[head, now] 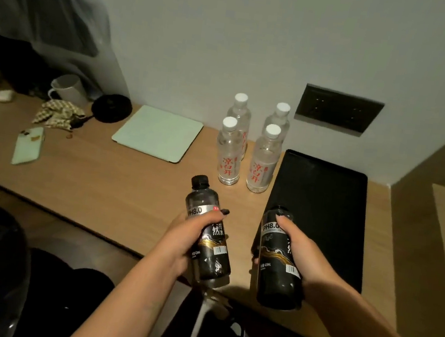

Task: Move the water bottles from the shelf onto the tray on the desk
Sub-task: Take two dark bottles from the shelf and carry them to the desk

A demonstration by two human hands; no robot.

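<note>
While both of your hands are raised over the near edge of the desk point(127, 192), each one carries a dark-labelled water bottle. Your left hand point(186, 237) wraps its fingers round the left black bottle point(208, 231), thumb pressed across the label near the "PH8.0" band; that bottle tilts slightly, cap up and away from you, its base hanging past the desk edge. Your right hand point(298, 251) is clamped round the right black bottle point(278, 260), thumb lying over the upper label; this bottle is held near upright, with its top over the near-left corner of the tray point(333, 200) and its base below the desk edge. The tray is black, flat and rectangular, lying on the desk to your right, near the wall. Just left of the tray stand four clear bottles with white caps and red lettering, upright in a two-by-two group: front left point(229, 152), front right point(264, 159), back left point(239, 111), back right point(278, 119). All four rest on the desk surface beside the tray, apart from it. Further left on the desk lie a pale green tablet case point(158, 133), a black round object point(112, 108), a white mug point(69, 90), a patterned cloth point(57, 115) and a phone in a light case point(27, 145). A dark outlet panel point(338, 110) sits in the wall above the tray.
</note>
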